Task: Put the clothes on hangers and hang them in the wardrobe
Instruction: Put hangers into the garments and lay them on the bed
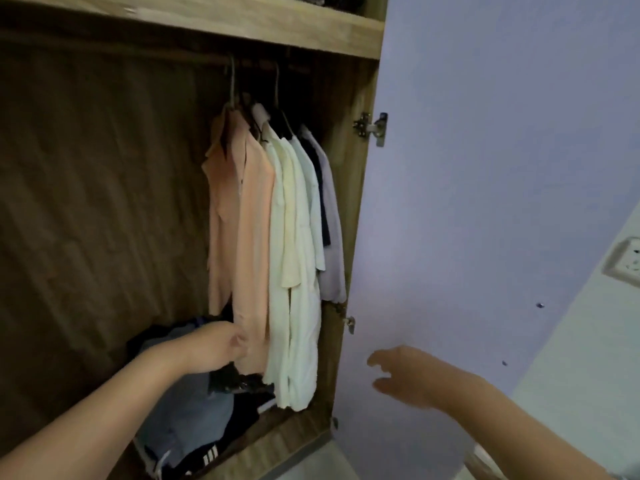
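The left hand has its grip on the hem of the peach shirt, hanging leftmost on the rail at the far right of the wardrobe; the right hand hovers wide and holds nothing near the door. Judged best: tug the hem gently downward to straighten the shirt; avoid pulling it off its hanger.

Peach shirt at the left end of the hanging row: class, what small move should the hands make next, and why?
Probably the left hand should let go of the peach shirt. Its fingers are at the hem, the shirt already hangs on the rail beside the white shirts, and the right hand is open and empty by the door, so a further garment would come next.
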